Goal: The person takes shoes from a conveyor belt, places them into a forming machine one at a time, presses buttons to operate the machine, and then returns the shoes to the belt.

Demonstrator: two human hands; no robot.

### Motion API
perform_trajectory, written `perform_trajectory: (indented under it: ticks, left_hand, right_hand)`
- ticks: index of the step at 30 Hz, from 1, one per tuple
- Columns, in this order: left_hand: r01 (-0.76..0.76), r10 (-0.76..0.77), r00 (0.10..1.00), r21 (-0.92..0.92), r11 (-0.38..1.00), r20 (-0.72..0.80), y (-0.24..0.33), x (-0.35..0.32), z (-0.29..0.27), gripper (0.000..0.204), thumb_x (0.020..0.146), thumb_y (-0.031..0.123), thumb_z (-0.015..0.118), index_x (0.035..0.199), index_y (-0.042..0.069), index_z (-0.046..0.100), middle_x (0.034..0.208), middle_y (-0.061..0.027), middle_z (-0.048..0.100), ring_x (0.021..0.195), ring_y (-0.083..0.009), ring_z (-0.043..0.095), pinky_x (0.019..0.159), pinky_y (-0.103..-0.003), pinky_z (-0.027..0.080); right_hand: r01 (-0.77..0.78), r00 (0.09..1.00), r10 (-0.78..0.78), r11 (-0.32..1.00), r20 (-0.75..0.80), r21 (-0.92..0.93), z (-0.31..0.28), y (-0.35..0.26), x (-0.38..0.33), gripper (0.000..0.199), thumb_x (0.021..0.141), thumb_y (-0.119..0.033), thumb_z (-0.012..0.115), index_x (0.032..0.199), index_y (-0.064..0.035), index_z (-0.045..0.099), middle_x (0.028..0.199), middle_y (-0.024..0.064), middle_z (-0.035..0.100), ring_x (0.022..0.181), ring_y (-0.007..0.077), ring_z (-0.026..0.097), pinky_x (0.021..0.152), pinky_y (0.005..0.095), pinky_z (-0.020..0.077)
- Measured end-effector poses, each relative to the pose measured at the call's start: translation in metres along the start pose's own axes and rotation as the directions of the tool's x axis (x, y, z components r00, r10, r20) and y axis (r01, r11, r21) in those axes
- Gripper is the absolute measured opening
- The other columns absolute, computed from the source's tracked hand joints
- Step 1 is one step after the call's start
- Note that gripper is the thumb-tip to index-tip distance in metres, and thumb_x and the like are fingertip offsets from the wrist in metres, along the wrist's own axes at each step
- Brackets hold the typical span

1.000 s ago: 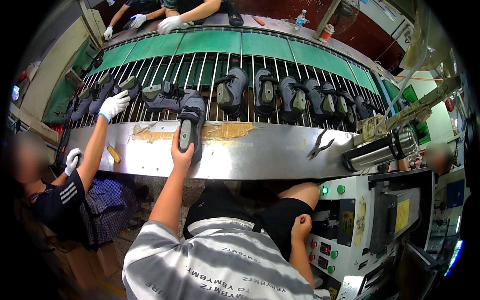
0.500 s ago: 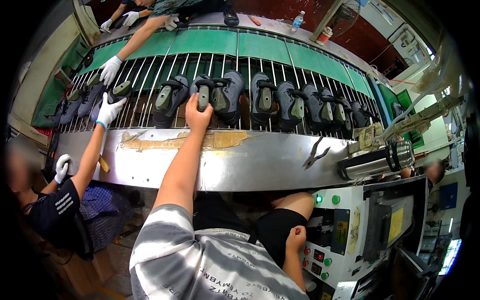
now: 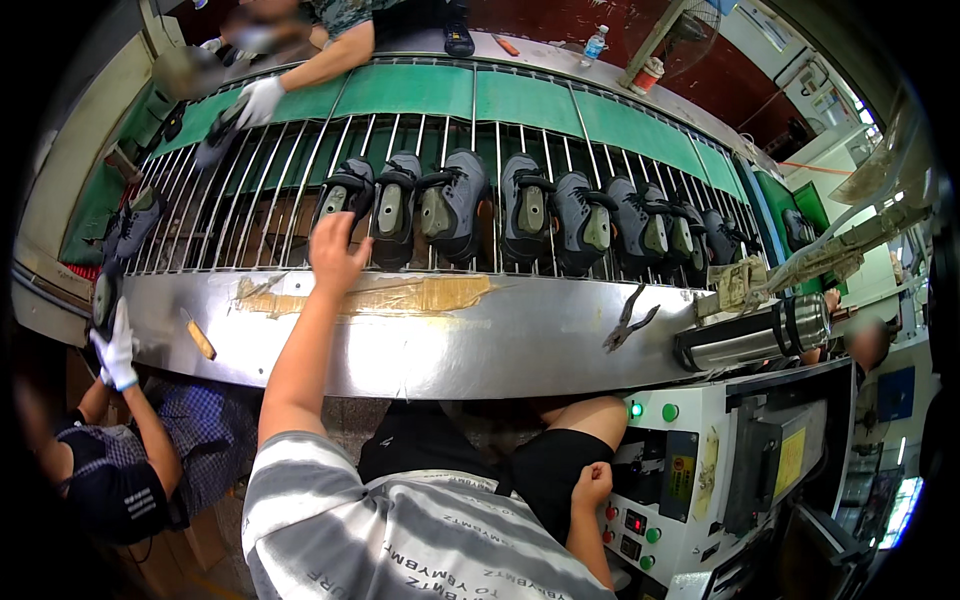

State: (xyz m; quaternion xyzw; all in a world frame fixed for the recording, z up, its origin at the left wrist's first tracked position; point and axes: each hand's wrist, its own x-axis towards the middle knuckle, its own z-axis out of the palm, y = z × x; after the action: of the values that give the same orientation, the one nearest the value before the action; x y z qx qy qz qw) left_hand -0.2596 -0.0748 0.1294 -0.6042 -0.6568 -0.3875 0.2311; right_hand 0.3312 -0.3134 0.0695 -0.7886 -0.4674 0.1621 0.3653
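Observation:
My left hand (image 3: 338, 250) reaches over the near edge of the rod conveyor (image 3: 290, 200). Its fingers are stretched out and its thumb stands apart, at the heel end of a grey-and-black shoe (image 3: 350, 178) with an olive shoe last in it. The hand hides the lower part of that shoe; whether it presses on it, I cannot tell. Just right of it lie a second shoe (image 3: 397, 200) and a third shoe (image 3: 456, 205), also on lasts. My right hand (image 3: 592, 485) rests closed by my thigh, with nothing visible in it.
Several more shoes (image 3: 580, 215) lie to the right. On the metal ledge (image 3: 420, 345) are pliers (image 3: 630, 318), a steel flask (image 3: 755, 332) and a wooden-handled tool (image 3: 200, 338). A control panel (image 3: 650, 500) stands right. Two co-workers' gloved hands (image 3: 262, 100) hold shoes at left.
My left hand has moved left from the second shoe to the leftmost shoe of the middle group. Co-workers have lifted shoes off the left side. My right hand has stayed put.

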Motion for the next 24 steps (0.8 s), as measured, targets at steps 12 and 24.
perform_trajectory:
  ticks: [12, 24]
  left_hand:
    - [0.7, -0.698, 0.3, -0.647, -0.303, 0.65, -0.119, 0.026, -0.007, 0.037, 0.082, 0.019, 0.069, 0.112, -0.001, 0.059, 0.107, -0.0128, 0.065, 0.094, -0.0247, 0.064, 0.082, -0.038, 0.053]
    - [0.394, -0.357, 0.435, -0.532, -0.75, 0.826, 0.086, -0.149, -0.184, 0.063, 0.081, 0.028, 0.06, 0.133, -0.005, 0.045, 0.133, -0.02, 0.054, 0.118, -0.0363, 0.055, 0.104, -0.048, 0.043]
  right_hand:
    - [-0.002, 1.0, 0.004, 0.998, 0.03, -0.06, -0.006, -0.012, 0.0, 0.012, 0.074, -0.008, 0.06, 0.07, -0.0026, 0.051, 0.06, 0.0071, 0.043, 0.055, 0.0199, 0.043, 0.054, 0.0335, 0.0394]
    - [-0.026, 0.874, -0.274, 0.798, 0.401, 0.602, 0.01, -0.105, -0.031, 0.065, 0.08, -0.006, 0.069, 0.137, -0.0049, 0.037, 0.09, 0.0085, 0.067, 0.076, 0.016, 0.064, 0.072, 0.0292, 0.0512]
